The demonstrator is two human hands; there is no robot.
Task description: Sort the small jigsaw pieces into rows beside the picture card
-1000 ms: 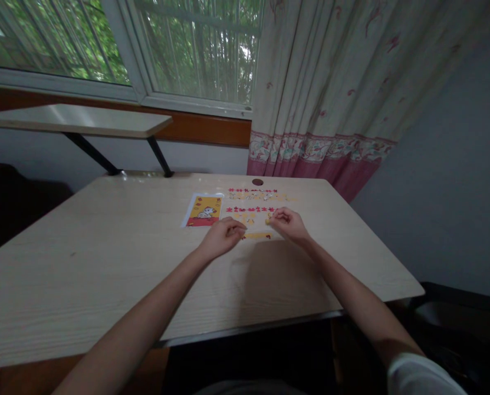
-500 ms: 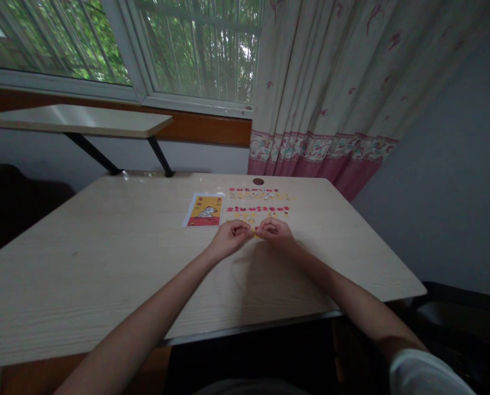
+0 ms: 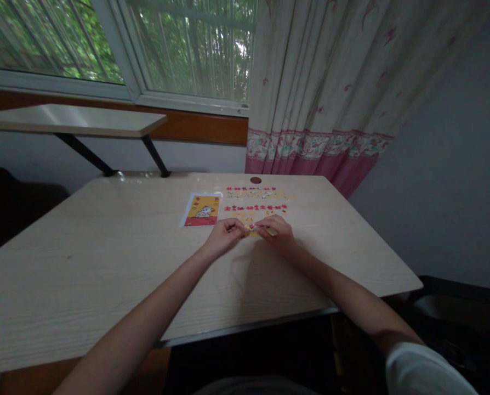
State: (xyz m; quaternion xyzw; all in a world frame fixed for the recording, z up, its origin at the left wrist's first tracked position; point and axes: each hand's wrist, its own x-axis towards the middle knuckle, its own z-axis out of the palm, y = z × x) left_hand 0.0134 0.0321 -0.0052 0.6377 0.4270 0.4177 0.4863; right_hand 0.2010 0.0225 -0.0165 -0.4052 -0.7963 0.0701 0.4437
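Note:
Between my two hands, near the middle of the table, is a small cluster of yellow jigsaw pieces (image 3: 252, 234) with a bit of red at its top. My left hand (image 3: 227, 235) is closed, thumb and finger pinching at the cluster's left side. On the right side my right hand (image 3: 278, 231) holds the cluster's edge with bent fingers, partly covering it. Just beyond the hands, red jigsaw pieces (image 3: 255, 208) lie in a row with yellow ones around them. Left of these rests a picture card (image 3: 201, 210) with a white animal on yellow and red.
Farther back lie another red row (image 3: 251, 188) and pale yellow pieces (image 3: 259, 194). A round cable hole (image 3: 255, 180) sits near the table's (image 3: 117, 258) back edge. At the back left stands a raised shelf (image 3: 76, 120) on black legs. A curtain (image 3: 306, 109) hangs behind.
My hands have moved slightly apart, showing more of the yellow pieces and the red bit between them. The whole view has shifted a little.

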